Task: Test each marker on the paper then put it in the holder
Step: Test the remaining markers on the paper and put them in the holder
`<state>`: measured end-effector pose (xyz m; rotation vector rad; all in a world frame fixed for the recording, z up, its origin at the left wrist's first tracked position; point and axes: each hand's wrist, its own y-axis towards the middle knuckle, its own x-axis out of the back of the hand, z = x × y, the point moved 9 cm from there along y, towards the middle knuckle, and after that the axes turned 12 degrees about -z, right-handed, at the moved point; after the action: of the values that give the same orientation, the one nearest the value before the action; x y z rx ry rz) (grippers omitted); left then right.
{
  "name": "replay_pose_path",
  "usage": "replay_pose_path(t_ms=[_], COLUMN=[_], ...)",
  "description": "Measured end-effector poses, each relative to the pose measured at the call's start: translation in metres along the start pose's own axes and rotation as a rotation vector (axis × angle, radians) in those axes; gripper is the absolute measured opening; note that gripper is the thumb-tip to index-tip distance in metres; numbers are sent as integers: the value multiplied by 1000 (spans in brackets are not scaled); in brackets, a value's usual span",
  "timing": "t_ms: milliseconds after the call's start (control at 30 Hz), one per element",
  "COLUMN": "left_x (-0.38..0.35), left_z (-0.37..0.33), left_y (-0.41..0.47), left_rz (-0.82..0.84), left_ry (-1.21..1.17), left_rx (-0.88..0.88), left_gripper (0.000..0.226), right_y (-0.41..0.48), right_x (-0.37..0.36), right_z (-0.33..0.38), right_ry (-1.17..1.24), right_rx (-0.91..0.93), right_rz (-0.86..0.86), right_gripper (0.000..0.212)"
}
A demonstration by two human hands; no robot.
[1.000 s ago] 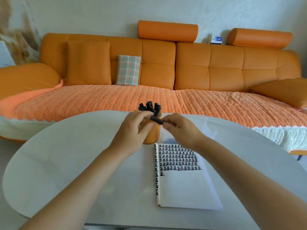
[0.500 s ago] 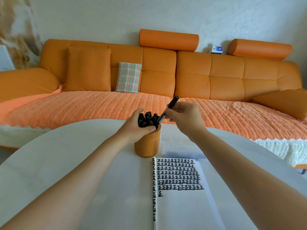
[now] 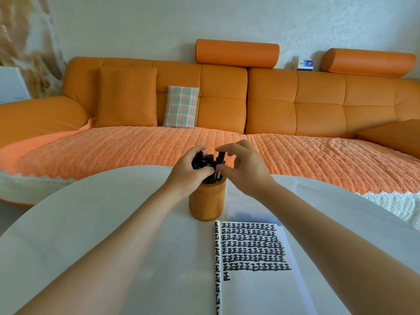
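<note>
My left hand [image 3: 188, 171] has its grip closed around the black markers [image 3: 205, 161] standing in the round orange holder [image 3: 206, 203] on the white worktop [image 3: 91, 223]. My right hand [image 3: 245, 169] hovers just beside them, grip wide. The white paper [image 3: 261, 292] nearby carries rows of black marks like 正.

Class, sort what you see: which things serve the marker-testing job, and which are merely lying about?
Job: markers, gripped by the left hand; holder; paper.
Lying about: sofa; plaid cushion; small box.
</note>
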<state>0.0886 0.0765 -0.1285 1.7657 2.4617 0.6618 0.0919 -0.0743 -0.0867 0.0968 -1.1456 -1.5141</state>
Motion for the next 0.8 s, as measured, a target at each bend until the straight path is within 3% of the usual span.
replay_pose_path(t_ms=[100, 300, 367, 500, 667, 800], left_x=[-4, -6, -11, -29, -26, -30], left_z=[1, -20, -29, -30, -36, -35], left_y=[1, 3, 4, 5, 10, 8], left_rz=[8, -12, 9, 89, -5, 2], left_ry=[-13, 241, 364, 689, 626, 615], left_rx=[-14, -233, -309, -384, -349, -381], left_gripper=[64, 61, 58, 49, 20, 11], right_y=[-1, 4, 6, -18, -39, -50], right_x=[-7, 1, 2, -15, -28, -37], right_z=[-3, -28, -44, -78, -95, -105], right_ry=[56, 261, 60, -259, -335, -469], right_rx=[-25, -242, -240, -256, -303, -269], right_rz=[105, 111, 201, 636, 824, 948], right_gripper=[21, 30, 25, 17, 19, 29])
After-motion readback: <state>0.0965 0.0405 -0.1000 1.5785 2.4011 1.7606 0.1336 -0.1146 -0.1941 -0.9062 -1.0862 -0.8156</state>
